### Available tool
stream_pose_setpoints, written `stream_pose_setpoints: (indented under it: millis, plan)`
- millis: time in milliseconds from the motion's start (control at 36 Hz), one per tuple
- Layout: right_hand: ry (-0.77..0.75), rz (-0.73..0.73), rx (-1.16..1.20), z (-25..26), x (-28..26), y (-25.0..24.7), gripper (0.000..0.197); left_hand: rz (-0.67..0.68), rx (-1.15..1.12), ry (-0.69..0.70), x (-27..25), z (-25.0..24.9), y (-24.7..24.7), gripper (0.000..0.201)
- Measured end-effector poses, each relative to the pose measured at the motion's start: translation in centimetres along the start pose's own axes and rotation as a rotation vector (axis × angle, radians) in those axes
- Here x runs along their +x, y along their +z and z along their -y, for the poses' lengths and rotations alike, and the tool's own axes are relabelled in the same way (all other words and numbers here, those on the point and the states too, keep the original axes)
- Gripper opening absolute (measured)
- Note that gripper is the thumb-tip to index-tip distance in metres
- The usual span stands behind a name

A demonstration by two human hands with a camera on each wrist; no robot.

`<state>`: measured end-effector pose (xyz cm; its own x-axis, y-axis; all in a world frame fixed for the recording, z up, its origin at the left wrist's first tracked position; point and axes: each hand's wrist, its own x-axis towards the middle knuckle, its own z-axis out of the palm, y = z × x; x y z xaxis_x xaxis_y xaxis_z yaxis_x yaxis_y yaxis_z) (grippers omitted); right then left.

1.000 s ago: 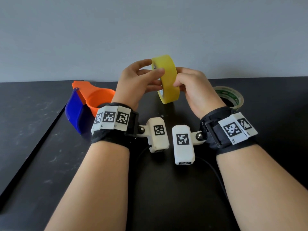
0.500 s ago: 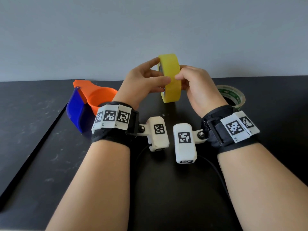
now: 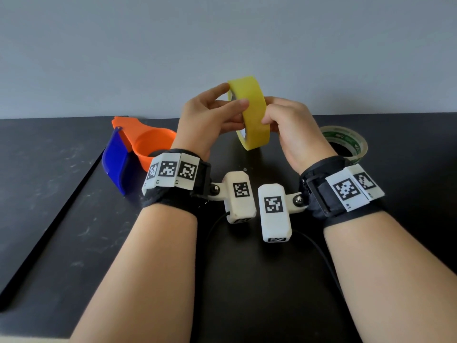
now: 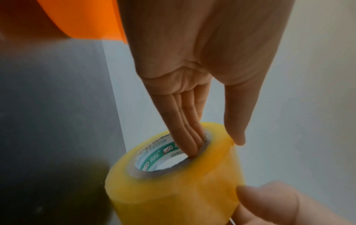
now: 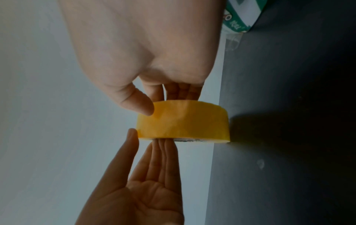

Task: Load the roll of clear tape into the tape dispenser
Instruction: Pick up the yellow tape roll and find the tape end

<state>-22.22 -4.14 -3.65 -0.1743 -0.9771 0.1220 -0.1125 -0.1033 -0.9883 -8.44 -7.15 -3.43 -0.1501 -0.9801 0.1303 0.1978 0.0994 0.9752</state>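
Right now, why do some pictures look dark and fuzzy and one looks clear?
Head view: bright and sharp, the tape roll and both hands crisp. Left wrist view: dim, the orange dispenser a blur up close. Right wrist view: soft, with a dark shadow on the table beside the roll.

"R1" on the right wrist marker block [image 3: 347, 191]; print inside the tape roll's core [image 4: 154, 156] illegible.

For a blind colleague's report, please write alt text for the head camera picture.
Both hands hold a yellowish roll of tape up above a black table, the left hand and right hand gripping opposite sides. An orange and blue tape dispenser lies at left; an empty tape core lies at right.
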Motion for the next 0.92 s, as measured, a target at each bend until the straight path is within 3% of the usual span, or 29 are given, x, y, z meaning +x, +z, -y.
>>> stream_pose_setpoints:
  millis: [222, 389, 722, 917]
  plan:
    - [0.009, -0.008, -0.024, 0.4, -0.5, 0.1, 0.036, -0.015, 0.017, 0.012, 0.1, 0.0, -0.1, 0.054]
    - [-0.001, 0.008, -0.012, 0.4, -0.6, 0.2, 0.029, 0.085, 0.141, 0.000, -0.1, -0.2, -0.2, 0.060]
    - [0.043, -0.043, 0.040, 0.7, -0.4, 0.0, 0.062, 0.055, 0.122, 0.036, -0.8, -0.2, 0.8, 0.064]
    - [0.061, -0.027, 0.025, 0.7, -0.3, -0.2, 0.057, 0.023, 0.088, 0.037, -0.7, -0.2, 0.9, 0.060]
